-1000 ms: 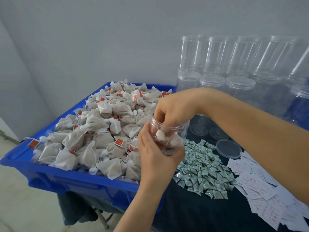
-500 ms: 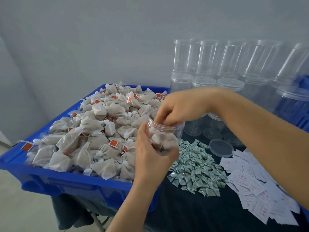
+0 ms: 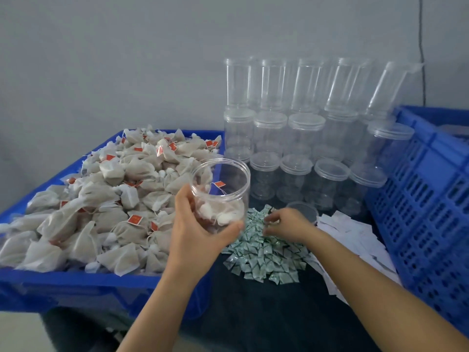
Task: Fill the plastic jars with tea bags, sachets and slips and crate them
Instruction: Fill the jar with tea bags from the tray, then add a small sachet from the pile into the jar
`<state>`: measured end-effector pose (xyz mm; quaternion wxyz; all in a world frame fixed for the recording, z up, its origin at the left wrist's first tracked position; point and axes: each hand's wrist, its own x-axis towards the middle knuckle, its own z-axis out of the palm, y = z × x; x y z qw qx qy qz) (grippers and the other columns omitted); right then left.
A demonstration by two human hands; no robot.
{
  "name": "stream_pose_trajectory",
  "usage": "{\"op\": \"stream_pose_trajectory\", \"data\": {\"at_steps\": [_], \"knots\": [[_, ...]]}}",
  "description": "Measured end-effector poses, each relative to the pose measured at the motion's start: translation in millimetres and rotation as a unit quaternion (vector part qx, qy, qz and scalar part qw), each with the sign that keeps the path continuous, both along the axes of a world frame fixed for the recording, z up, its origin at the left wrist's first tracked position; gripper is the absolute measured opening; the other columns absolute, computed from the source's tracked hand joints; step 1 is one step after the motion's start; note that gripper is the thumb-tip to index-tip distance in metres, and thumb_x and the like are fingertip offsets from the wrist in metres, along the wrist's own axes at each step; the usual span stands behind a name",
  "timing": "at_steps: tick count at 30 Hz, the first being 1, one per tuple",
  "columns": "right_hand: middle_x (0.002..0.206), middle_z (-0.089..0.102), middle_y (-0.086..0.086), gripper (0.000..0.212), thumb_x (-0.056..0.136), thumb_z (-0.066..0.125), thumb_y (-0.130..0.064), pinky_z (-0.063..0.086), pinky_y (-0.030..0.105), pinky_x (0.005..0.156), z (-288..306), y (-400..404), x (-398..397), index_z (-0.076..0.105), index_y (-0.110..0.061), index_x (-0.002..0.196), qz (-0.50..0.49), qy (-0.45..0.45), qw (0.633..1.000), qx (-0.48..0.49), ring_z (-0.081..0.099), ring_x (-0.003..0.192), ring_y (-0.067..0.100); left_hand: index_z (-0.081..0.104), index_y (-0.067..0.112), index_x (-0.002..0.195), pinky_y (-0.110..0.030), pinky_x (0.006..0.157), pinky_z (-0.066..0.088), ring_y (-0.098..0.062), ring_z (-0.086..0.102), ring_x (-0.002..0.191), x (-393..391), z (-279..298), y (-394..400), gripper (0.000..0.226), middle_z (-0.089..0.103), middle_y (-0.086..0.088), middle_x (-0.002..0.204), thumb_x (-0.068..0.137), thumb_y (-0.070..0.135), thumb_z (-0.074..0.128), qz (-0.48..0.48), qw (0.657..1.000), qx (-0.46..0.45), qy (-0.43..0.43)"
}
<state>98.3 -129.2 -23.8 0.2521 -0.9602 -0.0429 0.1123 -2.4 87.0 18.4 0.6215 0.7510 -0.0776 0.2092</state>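
Note:
My left hand [image 3: 195,235] grips an open clear plastic jar [image 3: 223,189] holding a few tea bags, with a red tag hanging inside, above the edge of the blue bin [image 3: 76,283] heaped with tea bags [image 3: 106,199]. My right hand [image 3: 286,224] rests on the pile of small green-and-white sachets [image 3: 264,257] on the dark table, fingers curled down into them; whether it pinches one is hidden. White paper slips [image 3: 355,240] lie to the right of the sachets.
Stacks of clear lidded jars [image 3: 299,148] stand at the back against the grey wall. A loose lid [image 3: 304,209] lies behind my right hand. A blue slotted crate [image 3: 421,204] stands at the right edge.
My right hand left the jar mouth and dropped right onto the sachet pile. My left hand tipped the jar so its opening faces me. The view shifted right, revealing the crate.

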Motion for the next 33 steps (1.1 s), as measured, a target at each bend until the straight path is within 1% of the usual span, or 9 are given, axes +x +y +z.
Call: {"op": "stream_pose_trajectory", "data": {"at_steps": [4, 10, 15, 17, 21, 23, 26, 28, 33], "knots": [[0.135, 0.063, 0.0, 0.046, 0.089, 0.074, -0.039, 0.049, 0.03, 0.097, -17, 3, 0, 0.067, -0.021, 0.13, 0.031, -0.018, 0.999, -0.034, 0.061, 0.117, 0.017, 0.038, 0.029, 0.125, -0.007, 0.072, 0.048, 0.01, 0.055, 0.102, -4, 2, -3, 0.086, 0.051, 0.021, 0.113, 0.056, 0.016, 0.089, -0.036, 0.999, 0.023, -0.008], [0.118, 0.059, 0.002, 0.027, 0.094, 0.069, -0.031, 0.048, 0.034, 0.088, -27, 3, -1, 0.073, -0.018, 0.117, 0.036, -0.104, 0.991, -0.07, 0.058, 0.109, 0.022, 0.038, 0.042, 0.114, 0.001, 0.07, 0.043, 0.017, 0.052, 0.102, -6, 6, -5, 0.084, 0.05, 0.019, 0.117, 0.057, 0.004, 0.087, -0.062, 0.997, 0.035, -0.018], [0.097, 0.067, -0.004, 0.015, 0.094, 0.069, -0.028, 0.044, 0.017, 0.069, 1, -3, -6, 0.078, -0.018, 0.1, -0.01, -0.113, 0.993, 0.032, 0.061, 0.086, 0.011, 0.038, 0.04, 0.116, 0.0, 0.071, 0.044, 0.013, 0.055, 0.101, -6, 6, -4, 0.084, 0.053, 0.038, 0.106, 0.058, 0.003, 0.087, -0.079, 0.996, 0.048, -0.017], [0.082, 0.07, -0.015, 0.002, 0.089, 0.073, -0.03, 0.052, 0.016, 0.075, 37, -5, -16, 0.073, -0.028, 0.088, -0.029, -0.113, 0.984, 0.135, 0.063, 0.074, 0.001, 0.038, 0.04, 0.117, -0.002, 0.073, 0.044, 0.01, 0.055, 0.103, -6, 6, -3, 0.085, 0.053, 0.036, 0.108, 0.057, 0.006, 0.087, -0.081, 0.996, 0.045, -0.016], [0.078, 0.075, -0.016, 0.024, 0.055, 0.077, -0.055, 0.053, 0.009, 0.062, 136, 0, -54, 0.076, -0.038, 0.072, 0.007, -0.18, 0.928, 0.325, 0.067, 0.065, -0.003, 0.038, 0.038, 0.122, -0.003, 0.073, 0.045, 0.009, 0.057, 0.101, -3, 4, -2, 0.088, 0.054, 0.035, 0.106, 0.058, 0.007, 0.088, -0.089, 0.995, 0.038, -0.003], [0.08, 0.077, -0.011, 0.023, 0.053, 0.077, -0.052, 0.052, 0.009, 0.064, 169, 9, -70, 0.078, -0.039, 0.072, 0.076, -0.179, 0.915, 0.354, 0.069, 0.068, -0.001, 0.038, 0.03, 0.128, -0.004, 0.074, 0.046, 0.007, 0.058, 0.1, -2, 3, -2, 0.09, 0.056, 0.031, 0.106, 0.057, 0.011, 0.09, -0.093, 0.995, 0.037, 0.006], [0.094, 0.075, -0.015, 0.007, 0.068, 0.08, -0.038, 0.048, 0.004, 0.075, 185, 29, -82, 0.076, -0.035, 0.072, 0.152, -0.148, 0.941, 0.265, 0.065, 0.083, -0.013, 0.039, 0.029, 0.127, -0.007, 0.072, 0.048, 0.003, 0.061, 0.096, -3, 3, -1, 0.087, 0.058, 0.026, 0.105, 0.058, 0.013, 0.089, -0.1, 0.994, 0.039, 0.006], [0.12, 0.06, -0.024, 0.014, 0.08, 0.08, -0.032, 0.037, 0.0, 0.077, 180, 42, -81, 0.071, -0.04, 0.072, 0.174, -0.156, 0.961, 0.15, 0.052, 0.096, -0.019, 0.039, 0.031, 0.126, -0.008, 0.07, 0.048, 0.002, 0.062, 0.095, -4, 5, -2, 0.085, 0.058, 0.025, 0.106, 0.06, 0.012, 0.088, -0.1, 0.994, 0.042, 0.005], [0.151, 0.042, -0.006, 0.006, 0.09, 0.073, -0.029, 0.016, 0.014, 0.085, 165, 60, -76, 0.079, -0.029, 0.091, 0.188, -0.165, 0.968, -0.016, 0.027, 0.129, 0.003, 0.039, 0.037, 0.121, -0.005, 0.07, 0.046, 0.006, 0.06, 0.096, -5, 6, -3, 0.083, 0.057, 0.029, 0.108, 0.061, 0.007, 0.087, -0.102, 0.993, 0.052, -0.005]]}}
